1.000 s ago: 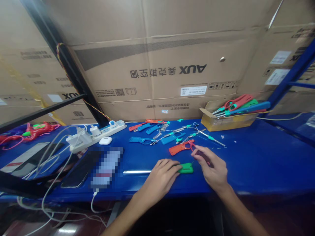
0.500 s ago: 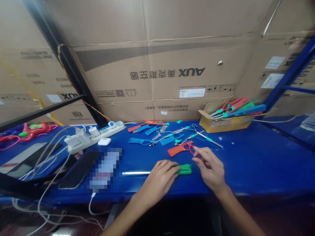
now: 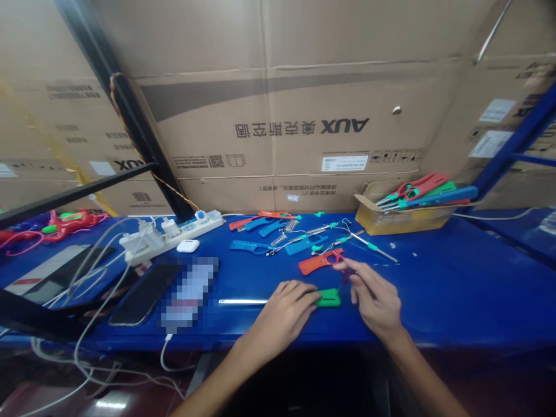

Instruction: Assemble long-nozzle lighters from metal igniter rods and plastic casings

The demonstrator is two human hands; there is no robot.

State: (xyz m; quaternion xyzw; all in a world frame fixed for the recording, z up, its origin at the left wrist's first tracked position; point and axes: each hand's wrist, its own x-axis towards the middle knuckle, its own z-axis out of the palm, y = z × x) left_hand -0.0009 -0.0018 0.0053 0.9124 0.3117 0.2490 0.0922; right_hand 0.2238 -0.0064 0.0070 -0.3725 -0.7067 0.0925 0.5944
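Observation:
My left hand (image 3: 292,307) is closed over a green long-nosed lighter (image 3: 329,297) lying on the blue table. Its thin metal tube (image 3: 243,302) sticks out to the left, and the palm hides its middle. Just right of the green end, my right hand (image 3: 377,298) pinches a small dark purple-red piece (image 3: 346,274). A thin shaft seems to run from it toward the lighter's end; what it is exactly is too small to tell. Behind the fingertips lies an orange lighter handle (image 3: 319,262). Farther back are blue lighter handle shells (image 3: 247,247) and a loose metal tube (image 3: 377,250).
A yellow cardboard box (image 3: 403,222) of assembled lighters stands at the back right. To the left are phones (image 3: 145,292), a white power strip (image 3: 204,227) with cables, and an earbud case (image 3: 188,246). Large cartons (image 3: 304,69) wall off the back.
My right hand has turned, and the purple-red piece now shows between its fingertips near the green end. My left hand stays on the lighter. The view has shifted slightly.

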